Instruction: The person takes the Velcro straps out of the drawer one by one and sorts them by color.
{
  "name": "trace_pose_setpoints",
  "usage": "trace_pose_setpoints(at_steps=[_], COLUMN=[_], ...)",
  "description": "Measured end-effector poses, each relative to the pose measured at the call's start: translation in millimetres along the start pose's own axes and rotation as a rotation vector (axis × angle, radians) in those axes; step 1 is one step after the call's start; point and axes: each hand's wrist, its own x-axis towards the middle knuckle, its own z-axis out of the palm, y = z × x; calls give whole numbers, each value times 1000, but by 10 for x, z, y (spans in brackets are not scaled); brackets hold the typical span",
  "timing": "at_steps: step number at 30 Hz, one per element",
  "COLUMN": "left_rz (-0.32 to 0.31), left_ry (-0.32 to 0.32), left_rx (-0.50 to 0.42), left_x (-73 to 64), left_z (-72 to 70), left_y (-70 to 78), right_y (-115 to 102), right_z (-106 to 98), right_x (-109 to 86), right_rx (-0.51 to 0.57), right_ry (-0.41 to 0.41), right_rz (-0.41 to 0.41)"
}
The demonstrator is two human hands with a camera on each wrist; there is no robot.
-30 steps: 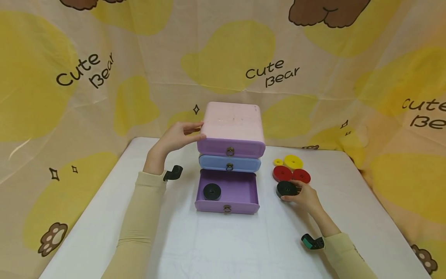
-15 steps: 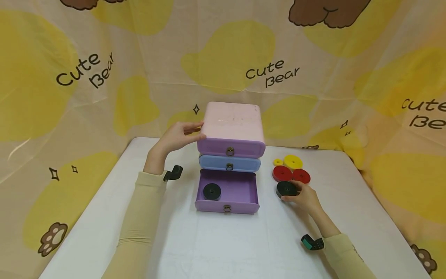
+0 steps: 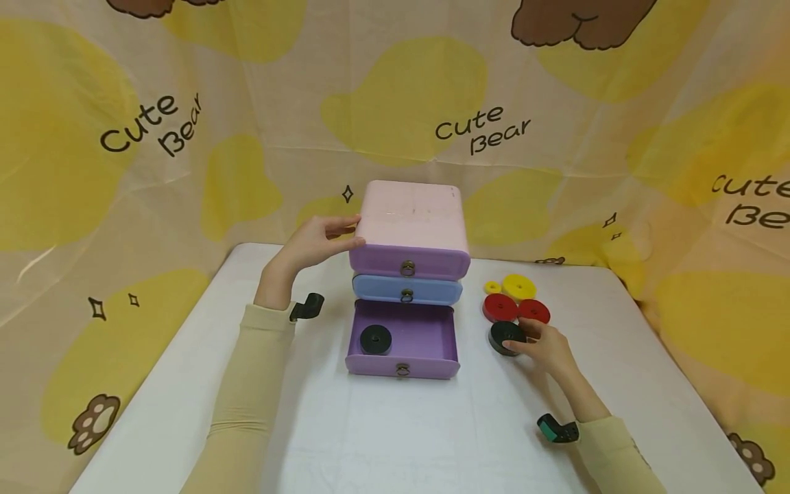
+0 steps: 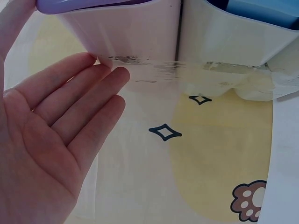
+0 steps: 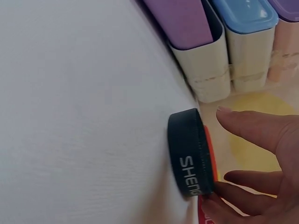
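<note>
A three-tier drawer unit [image 3: 412, 216] with a pink top stands at the table's middle. My left hand [image 3: 311, 243] rests against its upper left side with straight fingers, as the left wrist view also shows. The lowest purple drawer [image 3: 426, 331] is pulled out and holds a thick black disc [image 3: 375, 339] with a small centre hole. Right of the drawer a second black disc [image 3: 503, 336], lettered along its rim [image 5: 187, 154], stays on the table. My right hand [image 3: 546, 348] is beside it, fingertips at its edge; in the right wrist view the thumb [image 5: 247, 126] is apart from it.
Behind the second black disc lie two red discs [image 3: 500, 307] and two yellow discs [image 3: 518, 287], one yellow much smaller. The blue middle drawer [image 3: 407, 289] and purple top drawer [image 3: 426, 262] are closed. A printed cloth [image 3: 401, 89] hangs behind the table.
My right hand has shifted slightly right, and its thumb has lifted from the black disc's side to above its edge. The left hand and the drawer unit have not moved.
</note>
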Motion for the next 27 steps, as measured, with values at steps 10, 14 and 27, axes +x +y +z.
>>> trace_pose_setpoints(at_steps=[10,14,27], left_rz=[8,3,-5], left_ry=[6,3,4], left_rx=[2,5,28], left_x=[-4,-8,-3], left_z=[4,-4,3], left_y=[-4,0,-1], right_y=[-93,-191,-601], right_z=[-135,-160,-122], right_x=[-91,-144,-262], right_rx=[24,29,105], right_ry=[37,36,-28], right_rz=[-92,-91,-156])
